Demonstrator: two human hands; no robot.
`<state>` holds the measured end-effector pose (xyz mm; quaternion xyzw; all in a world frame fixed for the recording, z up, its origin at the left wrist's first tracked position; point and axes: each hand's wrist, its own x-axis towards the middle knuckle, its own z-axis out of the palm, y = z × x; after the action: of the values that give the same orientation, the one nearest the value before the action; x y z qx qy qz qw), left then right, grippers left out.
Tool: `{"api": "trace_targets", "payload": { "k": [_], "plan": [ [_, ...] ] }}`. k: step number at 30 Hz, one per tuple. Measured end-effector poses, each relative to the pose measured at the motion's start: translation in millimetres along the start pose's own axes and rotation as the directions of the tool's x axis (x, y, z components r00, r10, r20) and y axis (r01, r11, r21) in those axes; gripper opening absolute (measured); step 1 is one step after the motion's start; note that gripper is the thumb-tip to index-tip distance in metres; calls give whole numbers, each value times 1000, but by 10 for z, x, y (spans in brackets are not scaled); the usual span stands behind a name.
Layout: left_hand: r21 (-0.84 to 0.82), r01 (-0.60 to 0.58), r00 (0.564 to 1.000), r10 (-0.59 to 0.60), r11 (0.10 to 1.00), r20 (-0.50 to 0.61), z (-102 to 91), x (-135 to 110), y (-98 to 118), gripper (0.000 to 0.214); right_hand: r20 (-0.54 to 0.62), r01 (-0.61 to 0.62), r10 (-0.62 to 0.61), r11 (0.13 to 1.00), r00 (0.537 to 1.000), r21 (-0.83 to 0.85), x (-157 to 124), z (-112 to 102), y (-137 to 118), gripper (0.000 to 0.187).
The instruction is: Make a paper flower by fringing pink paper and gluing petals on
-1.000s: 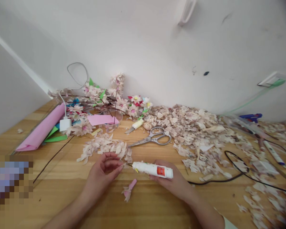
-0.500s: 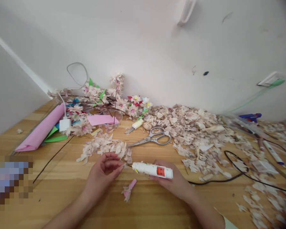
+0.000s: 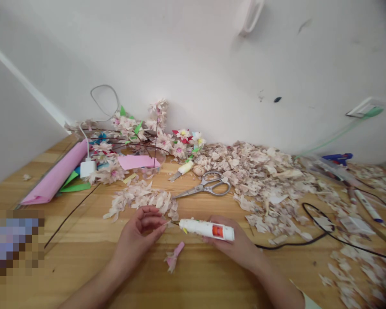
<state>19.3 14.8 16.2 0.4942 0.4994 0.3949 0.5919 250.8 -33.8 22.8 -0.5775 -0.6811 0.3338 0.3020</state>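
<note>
Gripping a white squeeze tube (image 3: 201,228) with a red label, a person's right hand (image 3: 234,243) holds it roughly level above a wooden table (image 3: 83,266), the fingers closed firmly around the barrel. The tube's narrow nozzle points out of that grip toward the left hand (image 3: 137,238), which hovers just beside it, a placing that brings the nozzle within reach of the other hand. The left fingertips (image 3: 157,221) curl in toward the thumb at a thin pale sliver (image 3: 169,223) near the nozzle; it is too small to tell whether they pinch it or only touch it.

Directly below the gap between the hands, a loose pink-and-cream paper blossom (image 3: 173,257) lies on the wood, close to either hand. Just beyond the left hand spreads a heap of pale paper petals (image 3: 141,199), while steel scissors (image 3: 209,186) rest beyond the right hand, their blades pointing left.

Farther past both hands, paper-flower branches (image 3: 161,141) lean near the wall, with a rolled pink paper sheet (image 3: 53,174) off to the left of the grip. To its right, a drift of petal scraps (image 3: 266,171) and a black cable (image 3: 318,225) sprawl across the tabletop.
</note>
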Motion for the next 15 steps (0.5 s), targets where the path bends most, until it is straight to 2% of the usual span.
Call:
{"api": "trace_targets", "payload": {
  "k": [6, 10, 15],
  "plan": [
    [-28, -24, 999, 25, 999, 34, -6, -1, -42, 36, -29, -15, 14, 1000, 999, -21, 29, 4, 50, 17],
    [-41, -44, 998, 46, 998, 50, -13, 9, -78, 35, -88, -91, 92, 996, 992, 11, 78, -9, 216, 18],
    [-40, -43, 997, 46, 998, 57, -14, 1, -59, 35, -136, -168, 169, 986, 976, 16, 143, -29, 428, 30]
  ]
}}
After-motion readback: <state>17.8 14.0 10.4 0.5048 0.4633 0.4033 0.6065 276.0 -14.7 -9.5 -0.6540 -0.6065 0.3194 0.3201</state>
